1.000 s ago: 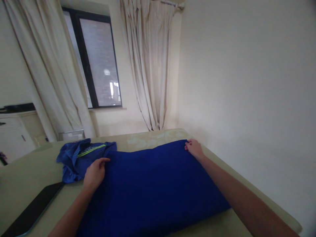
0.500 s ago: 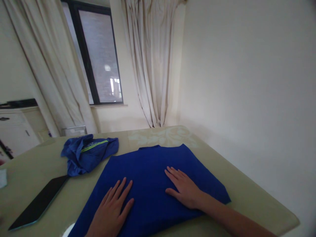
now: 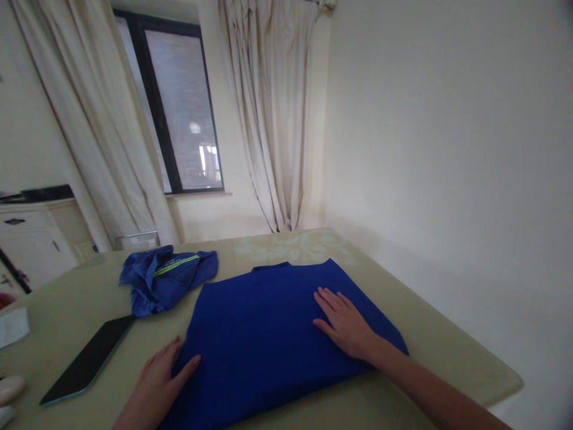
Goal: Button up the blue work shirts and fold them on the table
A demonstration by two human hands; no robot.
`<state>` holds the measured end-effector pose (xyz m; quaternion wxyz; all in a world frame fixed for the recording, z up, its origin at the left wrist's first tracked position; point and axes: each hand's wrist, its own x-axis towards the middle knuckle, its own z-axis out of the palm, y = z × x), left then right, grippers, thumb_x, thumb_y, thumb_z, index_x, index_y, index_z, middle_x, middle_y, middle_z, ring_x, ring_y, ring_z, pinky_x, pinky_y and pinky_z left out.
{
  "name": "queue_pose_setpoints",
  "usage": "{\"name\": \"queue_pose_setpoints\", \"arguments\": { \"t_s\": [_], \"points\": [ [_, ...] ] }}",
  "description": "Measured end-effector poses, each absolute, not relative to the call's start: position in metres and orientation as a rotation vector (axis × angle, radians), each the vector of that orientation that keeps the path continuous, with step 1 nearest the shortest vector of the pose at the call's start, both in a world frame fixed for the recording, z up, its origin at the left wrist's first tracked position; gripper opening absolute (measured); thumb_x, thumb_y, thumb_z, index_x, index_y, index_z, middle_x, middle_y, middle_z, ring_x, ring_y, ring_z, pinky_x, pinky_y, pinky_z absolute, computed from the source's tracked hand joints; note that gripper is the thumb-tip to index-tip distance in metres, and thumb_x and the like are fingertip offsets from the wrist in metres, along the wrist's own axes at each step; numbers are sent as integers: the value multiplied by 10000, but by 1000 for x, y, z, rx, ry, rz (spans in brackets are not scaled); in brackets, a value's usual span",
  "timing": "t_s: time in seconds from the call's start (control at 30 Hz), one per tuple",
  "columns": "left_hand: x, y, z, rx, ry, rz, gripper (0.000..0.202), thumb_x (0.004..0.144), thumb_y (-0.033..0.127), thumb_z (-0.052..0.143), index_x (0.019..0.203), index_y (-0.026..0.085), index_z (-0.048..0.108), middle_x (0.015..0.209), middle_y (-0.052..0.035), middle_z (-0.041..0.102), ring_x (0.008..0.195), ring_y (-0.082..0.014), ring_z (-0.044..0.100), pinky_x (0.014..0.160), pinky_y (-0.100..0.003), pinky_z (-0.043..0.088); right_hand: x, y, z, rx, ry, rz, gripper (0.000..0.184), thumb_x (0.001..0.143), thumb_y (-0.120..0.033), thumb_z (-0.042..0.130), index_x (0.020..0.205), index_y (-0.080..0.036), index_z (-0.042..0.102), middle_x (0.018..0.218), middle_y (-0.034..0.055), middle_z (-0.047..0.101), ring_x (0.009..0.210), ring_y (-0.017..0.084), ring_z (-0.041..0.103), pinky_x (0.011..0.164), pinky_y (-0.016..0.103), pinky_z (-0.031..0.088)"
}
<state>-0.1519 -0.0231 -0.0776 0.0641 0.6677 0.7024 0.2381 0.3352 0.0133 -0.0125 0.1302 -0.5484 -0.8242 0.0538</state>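
Observation:
A dark blue garment (image 3: 264, 334), a shirt by its collar edge, lies spread on the table in front of me with its collar side away from me. My right hand (image 3: 345, 322) rests flat on its right part, fingers stretched out. At the garment's left edge is my left hand (image 3: 156, 376), its thumb over the cloth and its fingers along the border. The left fingertips are partly hidden behind one another. Neither hand grips the cloth.
A crumpled blue garment with yellow-green stripes (image 3: 168, 278) lies at the back left. Nearer stands a flat black tablet-like slab (image 3: 87, 361), with a white paper or cloth (image 3: 13, 327) beyond its left. The table (image 3: 465, 364) runs along a wall; curtains hang behind.
My left hand has slid left from the top of the cloth to its left edge. My right hand has shifted slightly right and away. The garment's left side has been drawn in a little.

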Motion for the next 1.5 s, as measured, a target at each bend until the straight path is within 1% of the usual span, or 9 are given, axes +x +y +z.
{"name": "queue_pose_setpoints", "arguments": {
  "t_s": [0.07, 0.17, 0.37, 0.63, 0.83, 0.93, 1.07, 1.33, 1.5],
  "points": [
    [-144, -15, -63, 1911, 2089, 758, 722, 857, 660, 435, 1288, 107, 609, 1305, -192, 687, 1229, -355, 641, 1079, -473, 490, 297, 7, -7, -1400, -2479, 208, 740, 1003, -683, 317, 1601, -247, 310, 1663, 67, 263, 1535, 272, 251, 1269, 476, 154],
    [-119, -2, -44, 2047, 2182, 823, 783, 884, 606, 391, 1436, 57, 477, 1472, -208, 558, 1396, -363, 493, 1166, -519, 382, 233, 10, -5, -1247, -2527, 248, 746, 1008, -656, 339, 1599, -201, 309, 1666, 96, 249, 1544, 268, 221, 1264, 486, 145],
    [-45, 30, -41, 2422, 2001, 400, 620, 984, 390, 269, 1516, 134, 457, 1602, -125, 414, 1488, -285, 377, 1215, -505, 297, 139, 53, -18, -1203, -2534, 328, 629, 1022, -424, 333, 1577, -128, 339, 1646, 130, 303, 1532, 247, 259, 1256, 478, 156],
    [-92, 42, -63, 2277, 2182, 347, 701, 953, 558, 342, 1556, 207, 403, 1653, -101, 316, 1536, -320, 261, 1218, -543, 243, 285, 108, -26, -1688, -2364, 311, 902, 962, -753, 220, 1606, -124, 277, 1673, 127, 211, 1557, 277, 164, 1262, 463, 114],
    [-110, 43, -63, 1864, 2604, 443, 903, 891, 681, 329, 1446, -13, 490, 1589, -302, 352, 1503, -435, 281, 1165, -596, 298, 365, 117, -35, -1993, -2155, 159, 930, 953, -769, 197, 1612, -114, 249, 1674, 115, 219, 1556, 278, 168, 1259, 468, 126],
    [-101, 45, -54, 2077, 2520, 421, 745, 941, 476, 301, 1505, 7, 427, 1635, -221, 314, 1531, -350, 257, 1235, -533, 197, 363, 117, -40, -1998, -2130, 117, 913, 957, -764, 192, 1610, -130, 267, 1671, 113, 236, 1553, 284, 180, 1254, 466, 133],
    [-73, 58, -42, 2457, 2025, 354, 624, 983, 370, 286, 1585, 218, 339, 1655, -56, 321, 1542, -265, 253, 1254, -521, 158, 358, 116, -39, -1993, -2138, 115, 889, 966, -750, 193, 1607, -140, 282, 1671, 118, 237, 1554, 294, 171, 1250, 479, 143],
    [-8, 101, -38, 2407, 1884, 295, 657, 1011, 545, 244, 1591, 245, 313, 1674, -59, 254, 1547, -278, 233, 1241, -530, 185, 362, 109, -33, -1822, -2249, 153, 733, 1012, -657, 222, 1579, -218, 369, 1659, 77, 289, 1543, 245, 228, 1249, 433, 163],
    [-62, 114, -51, 2235, 2134, 300, 738, 960, 565, 280, 1575, 164, 353, 1664, -146, 269, 1537, -346, 245, 1211, -586, 202, 365, 109, -35, -1850, -2232, 204, 767, 999, -696, 216, 1598, -229, 322, 1674, 54, 245, 1553, 239, 190, 1255, 424, 139]
  ]
}}
